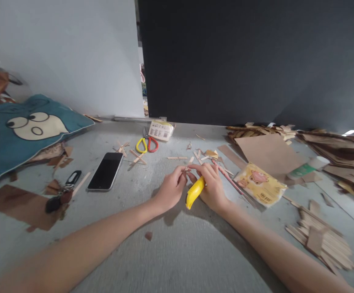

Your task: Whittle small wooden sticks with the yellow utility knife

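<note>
My left hand (pixel 173 187) is closed, its fingertips pinching a small piece of wooden stick (pixel 187 167). Beside it my right hand (pixel 211 181) wraps round a yellow utility knife (pixel 195 193) with a ridged handle, which slants down toward me. The knife's blade is hidden among the fingers, and the two hands' fingertips meet. Just beyond them a loose wooden stick (pixel 177 158) lies flat. Crossed sticks (pixel 138 157) rest farther left, near scissors (pixel 146 145) with one yellow and one red handle.
A phone (pixel 106 171) and keys (pixel 57 199) lie at left, by a blue cartoon cushion (pixel 39 126). To the right are a yellow tissue pack (pixel 260 184), a glue bottle (pixel 308 167), cardboard (pixel 265 152) and piled sticks (pixel 326 240). A dark panel (pixel 256 61) stands behind.
</note>
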Tool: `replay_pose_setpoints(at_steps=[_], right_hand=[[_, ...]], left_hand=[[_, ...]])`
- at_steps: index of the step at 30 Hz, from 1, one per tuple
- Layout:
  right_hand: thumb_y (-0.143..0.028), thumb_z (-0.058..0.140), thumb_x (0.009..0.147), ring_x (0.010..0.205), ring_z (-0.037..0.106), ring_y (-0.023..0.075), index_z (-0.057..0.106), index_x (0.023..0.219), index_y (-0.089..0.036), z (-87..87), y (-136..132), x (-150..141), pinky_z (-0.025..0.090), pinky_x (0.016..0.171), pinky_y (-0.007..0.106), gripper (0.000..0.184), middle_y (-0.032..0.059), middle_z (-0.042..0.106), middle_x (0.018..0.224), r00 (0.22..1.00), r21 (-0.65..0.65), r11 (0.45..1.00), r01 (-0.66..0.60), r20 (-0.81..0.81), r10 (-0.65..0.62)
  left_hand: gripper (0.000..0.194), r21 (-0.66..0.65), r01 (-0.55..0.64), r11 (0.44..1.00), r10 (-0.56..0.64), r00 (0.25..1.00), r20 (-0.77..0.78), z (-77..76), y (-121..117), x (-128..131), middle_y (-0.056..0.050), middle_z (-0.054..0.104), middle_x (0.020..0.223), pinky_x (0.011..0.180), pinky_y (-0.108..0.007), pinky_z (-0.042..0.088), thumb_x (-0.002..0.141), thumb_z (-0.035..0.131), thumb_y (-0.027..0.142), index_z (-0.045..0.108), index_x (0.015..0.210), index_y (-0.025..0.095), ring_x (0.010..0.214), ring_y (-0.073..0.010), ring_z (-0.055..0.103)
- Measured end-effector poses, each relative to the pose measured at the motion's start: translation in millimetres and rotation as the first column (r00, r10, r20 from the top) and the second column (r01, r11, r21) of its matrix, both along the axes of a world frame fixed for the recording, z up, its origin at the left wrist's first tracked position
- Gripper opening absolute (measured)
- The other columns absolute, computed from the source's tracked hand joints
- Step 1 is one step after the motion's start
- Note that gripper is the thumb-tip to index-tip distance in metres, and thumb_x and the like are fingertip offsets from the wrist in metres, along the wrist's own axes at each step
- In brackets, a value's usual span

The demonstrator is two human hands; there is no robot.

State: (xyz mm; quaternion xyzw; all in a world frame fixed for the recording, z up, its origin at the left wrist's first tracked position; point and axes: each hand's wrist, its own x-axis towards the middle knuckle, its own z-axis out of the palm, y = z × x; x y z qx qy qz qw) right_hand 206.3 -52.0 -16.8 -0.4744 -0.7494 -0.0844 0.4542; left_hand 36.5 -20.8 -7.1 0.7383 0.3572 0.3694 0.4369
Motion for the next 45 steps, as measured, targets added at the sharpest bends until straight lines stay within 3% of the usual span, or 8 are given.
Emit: replay_pose_setpoints(at_steps=[10,20,27,32,38,45], right_hand=[[-0.021,0.057,0.104,0.081,0.061,0.0205,0.067,0.122,-0.028,-0.6,1.5,1.1,0.041,0.084,0.036,0.022,0.0011,0.066,0.085,0.998,0.029,0.999,-0.03,-0.045,0.031],[-0.031,0.057,0.103,0.075,0.058,0.02,0.069,0.101,-0.027,4.6,2.5,0.6,0.043,0.081,0.037,0.013,0.0011,0.066,0.081,0.984,-0.146,0.988,-0.058,-0.174,0.032],[-0.025,0.054,0.103,0.077,0.059,0.0191,0.062,0.097,-0.024,9.3,9.0,8.7,0.038,0.081,0.035,0.011,0.0018,0.068,0.086,0.989,-0.183,0.974,-0.134,-0.08,0.121],[-0.014,0.055,0.096,0.083,0.061,0.0201,0.06,0.1,-0.023,9.3,13.1,15.4,0.036,0.082,0.034,0.011,0.0022,0.068,0.091,0.985,-0.261,0.95,-0.171,-0.01,0.175],[-0.004,0.052,0.085,0.088,0.062,0.0227,0.063,0.103,-0.023,11.6,13.9,19.1,0.037,0.084,0.035,0.028,0.0047,0.07,0.095,0.981,-0.294,0.94,-0.173,0.032,0.191],[-0.003,0.053,0.081,0.087,0.062,0.0248,0.063,0.101,-0.022,6.4,13.5,17.8,0.04,0.082,0.036,0.029,0.0067,0.071,0.095,0.99,-0.29,0.949,-0.121,0.027,0.135]], left_hand=[[0.031,0.009,0.036,0.999,-0.036,0.999,0.016,3.1,-2.1,-0.1,-0.006,0.073,0.094,0.077,-0.03,0.049,0.105,0.04,0.041,0.061,0.113,0.02,0.083,-0.0179,0.065],[0.03,0.009,0.033,0.999,-0.032,0.999,-0.018,5.3,-3.2,-0.5,-0.005,0.072,0.093,0.081,-0.032,0.049,0.103,0.041,0.034,0.064,0.118,0.02,0.082,-0.0193,0.065],[0.027,-0.001,0.034,0.999,-0.034,0.997,-0.063,5.1,-2.0,0.2,-0.004,0.07,0.088,0.075,-0.03,0.047,0.103,0.041,0.03,0.064,0.112,0.02,0.076,-0.0175,0.063],[0.02,0.028,0.059,0.998,-0.056,0.994,-0.098,2.7,0.6,-0.7,-0.004,0.069,0.086,0.074,-0.03,0.046,0.1,0.044,0.025,0.063,0.104,0.02,0.076,-0.0182,0.063],[0.015,0.063,0.101,0.993,-0.093,0.989,-0.117,-1.8,2.4,-3.2,-0.005,0.068,0.084,0.072,-0.03,0.045,0.098,0.048,0.021,0.061,0.106,0.02,0.076,-0.0199,0.064],[0.021,0.059,0.082,0.995,-0.074,0.989,-0.125,-2.2,1.7,-1.9,-0.008,0.073,0.091,0.074,-0.032,0.047,0.102,0.045,0.028,0.063,0.108,0.02,0.082,-0.022,0.068]])
